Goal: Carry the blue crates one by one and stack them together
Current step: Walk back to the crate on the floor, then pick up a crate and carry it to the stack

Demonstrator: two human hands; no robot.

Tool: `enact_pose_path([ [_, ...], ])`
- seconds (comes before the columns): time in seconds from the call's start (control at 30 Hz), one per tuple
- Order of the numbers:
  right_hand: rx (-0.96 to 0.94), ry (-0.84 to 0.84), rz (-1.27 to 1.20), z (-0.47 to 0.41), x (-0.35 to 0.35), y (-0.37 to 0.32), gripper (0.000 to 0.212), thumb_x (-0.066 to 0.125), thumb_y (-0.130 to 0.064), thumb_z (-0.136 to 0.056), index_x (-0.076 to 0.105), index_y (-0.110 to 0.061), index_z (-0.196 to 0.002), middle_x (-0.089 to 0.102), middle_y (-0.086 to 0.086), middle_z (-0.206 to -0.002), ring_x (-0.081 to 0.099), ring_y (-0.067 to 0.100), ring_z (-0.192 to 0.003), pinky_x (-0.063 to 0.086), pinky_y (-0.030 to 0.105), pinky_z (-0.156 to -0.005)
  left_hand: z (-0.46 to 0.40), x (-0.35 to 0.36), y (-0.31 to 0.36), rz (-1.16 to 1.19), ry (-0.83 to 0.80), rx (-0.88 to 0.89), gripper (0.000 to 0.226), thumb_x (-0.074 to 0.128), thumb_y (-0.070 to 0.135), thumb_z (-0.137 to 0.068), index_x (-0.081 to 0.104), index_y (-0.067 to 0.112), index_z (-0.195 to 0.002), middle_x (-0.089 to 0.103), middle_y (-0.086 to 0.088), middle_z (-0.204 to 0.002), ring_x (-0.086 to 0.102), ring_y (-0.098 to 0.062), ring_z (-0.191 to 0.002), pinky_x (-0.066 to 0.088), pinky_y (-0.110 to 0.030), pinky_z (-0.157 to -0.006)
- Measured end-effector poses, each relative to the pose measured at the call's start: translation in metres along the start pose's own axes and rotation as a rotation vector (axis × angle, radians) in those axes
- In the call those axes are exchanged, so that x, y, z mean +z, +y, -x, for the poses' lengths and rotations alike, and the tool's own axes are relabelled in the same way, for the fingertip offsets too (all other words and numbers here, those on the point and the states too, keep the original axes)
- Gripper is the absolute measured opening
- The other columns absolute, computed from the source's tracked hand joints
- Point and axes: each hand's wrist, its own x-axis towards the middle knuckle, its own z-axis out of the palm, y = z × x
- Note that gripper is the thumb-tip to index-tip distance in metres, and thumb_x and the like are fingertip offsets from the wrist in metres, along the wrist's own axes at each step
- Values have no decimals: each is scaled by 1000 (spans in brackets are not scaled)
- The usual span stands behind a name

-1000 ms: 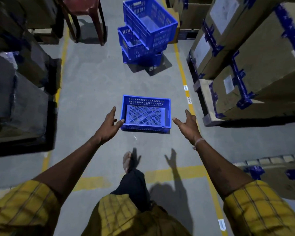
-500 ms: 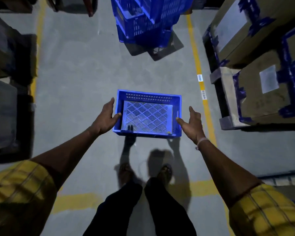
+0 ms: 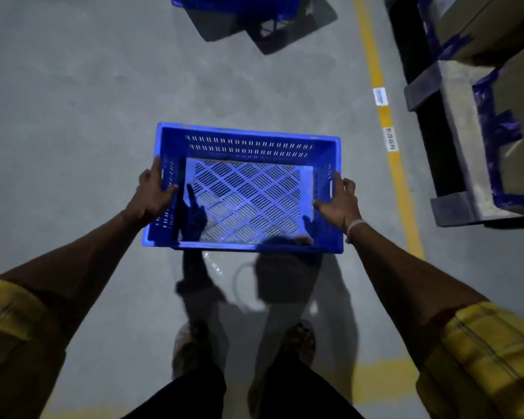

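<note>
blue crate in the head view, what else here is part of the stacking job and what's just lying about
Job: blue crate, left hand and right hand gripping its sides, crate stack ahead.
Lying about: taped cardboard boxes, yellow floor line, floor labels.

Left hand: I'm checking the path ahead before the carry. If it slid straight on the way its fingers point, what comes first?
The left hand grips the blue crate at its left wall, fingers pointing forward. Ahead lies bare concrete floor; the path looks free, though depth is unclear.
</note>
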Motion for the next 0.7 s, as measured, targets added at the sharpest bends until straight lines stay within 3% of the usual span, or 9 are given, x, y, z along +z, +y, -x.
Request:
enact_pose_path([
  [0.07, 18, -12, 5, -21, 10, 9, 93, 70, -23, -86, 11, -25, -159, 15, 12, -157, 48, 40, -128, 43, 38, -103, -15, 14, -3, -38, 11, -62, 82, 60, 30, -96, 9, 25, -161, 36, -36, -144, 43, -50, -132, 37, -51, -112],
  [0.13, 26, -24, 15, -32, 16, 12, 90, 65, -13, -87, 12, -26, -159, 20, 14, -151, 54, 42, -117, 45, 40, -98, -27, 17, -8, -55, 31, -98, 83, 59, 25, -98, 5, 31, -161, 42, -39, -138, 53, -54, -118, 45, -52, -103],
  [0.3, 1, 16, 14, -32, 9, 15, 76, 56, -13, -90, 21, -27, -157, 31, 15, -140, 53, 45, -115, 45, 46, -100, -33, 2, -6, -40, 51, -136, 72, 51, 7, -96, 26, 32, -158, 54, -33, -131, 64, -48, -92, 51, -42, -75],
  [0.47, 14, 55, 37, -4, -35, -2, 71, 55, -7, -91, 28, -26, -154, 40, 20, -133, 48, 44, -121, 44, 42, -95, -8, -34, 22, 32, 51, -67, 70, 53, -1, -93, 37, 30, -154, 60, -28, -124, 65, -43, -87, 54, -49, -77],
  [0.53, -11, 61, 95, 14, -63, -17, 78, 54, 0, -87, 26, -27, -155, 37, 24, -141, 45, 44, -123, 43, 46, -100, 7, -56, 44, 41, 52, -41, 70, 52, -4, -92, 37, 26, -154, 62, -28, -120, 65, -41, -86, 54, -49, -78],
  [0.7, -14, 84, 27, 69, -138, -52, 80, 54, -1, -87, 24, -25, -156, 28, 16, -147, 50, 45, -121, 43, 45, -105, 53, -121, 111, 26, 50, 35, 73, 53, -6, -91, 35, 22, -156, 61, -32, -113, 65, -46, -89, 54, -49, -78],
])
